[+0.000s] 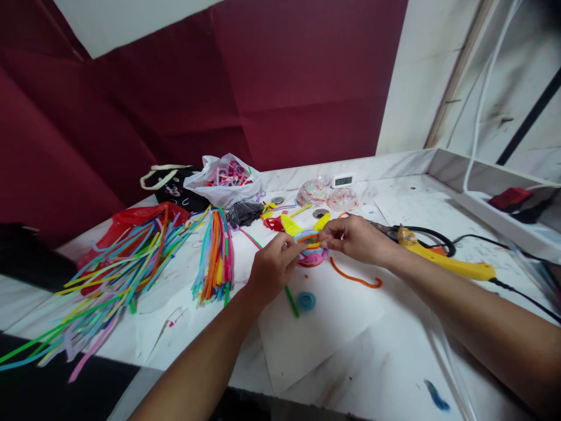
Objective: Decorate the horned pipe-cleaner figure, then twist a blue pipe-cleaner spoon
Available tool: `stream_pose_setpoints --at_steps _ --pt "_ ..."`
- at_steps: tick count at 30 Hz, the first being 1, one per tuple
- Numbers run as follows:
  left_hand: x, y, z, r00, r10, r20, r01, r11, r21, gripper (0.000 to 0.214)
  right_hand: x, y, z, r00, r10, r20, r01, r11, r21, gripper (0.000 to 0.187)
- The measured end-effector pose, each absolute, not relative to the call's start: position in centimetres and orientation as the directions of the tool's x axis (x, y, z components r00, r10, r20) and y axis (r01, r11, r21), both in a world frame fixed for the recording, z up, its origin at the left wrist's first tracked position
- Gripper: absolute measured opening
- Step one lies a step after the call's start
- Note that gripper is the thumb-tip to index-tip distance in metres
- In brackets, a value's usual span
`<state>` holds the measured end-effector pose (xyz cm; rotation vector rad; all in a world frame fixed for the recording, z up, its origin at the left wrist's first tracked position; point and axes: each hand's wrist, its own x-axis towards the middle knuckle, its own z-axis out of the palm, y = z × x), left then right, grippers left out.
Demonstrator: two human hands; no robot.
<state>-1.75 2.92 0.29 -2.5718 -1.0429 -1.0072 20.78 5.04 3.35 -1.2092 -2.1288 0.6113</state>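
Both of my hands meet over the middle of the white table (394,362). My left hand (272,269) pinches one side of a small multicoloured pipe-cleaner craft piece (312,245), a coiled pink, blue and orange shape with two yellow ears. My right hand (357,238) pinches its other side, fingers closed on a strand. The piece is held just above a white sheet of paper (324,327). An orange pipe cleaner (356,278) lies curled under my right wrist. A small blue coiled disc (306,301) and a green pipe cleaner (291,301) lie below my left hand.
Loose bundles of coloured pipe cleaners (114,269) (214,257) spread over the left side. A white plastic bag (225,181), a black tote (173,187) and a red bag (131,219) sit at the back left. A yellow glue gun (447,263) lies at right. A small digital clock (342,180) stands at the back.
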Motion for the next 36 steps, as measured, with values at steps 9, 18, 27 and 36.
stream_pose_setpoints --at_steps 9,18,27,36 --pt "-2.7 3.3 1.1 0.346 0.515 0.784 0.673 -0.718 0.175 0.019 22.2 5.3 4.3 -0.375 0.887 0.269 0.464 0.431 -0.774 0.021" --pt "-4.4 3.2 3.1 0.252 0.722 0.644 0.554 -0.653 0.516 0.011 24.2 3.3 6.0 -0.518 0.854 0.047 0.496 0.345 -0.797 0.031" --pt "-6.8 4.8 2.9 0.199 0.791 0.578 0.835 -0.446 0.323 0.016 22.9 0.4 2.7 -0.576 0.812 -0.096 0.718 0.446 -0.534 0.011" --pt "-8.2 5.6 2.2 0.245 0.919 0.307 0.968 -0.251 -0.022 0.037 21.8 -0.8 2.0 -0.524 0.846 -0.103 0.764 0.414 -0.495 0.013"
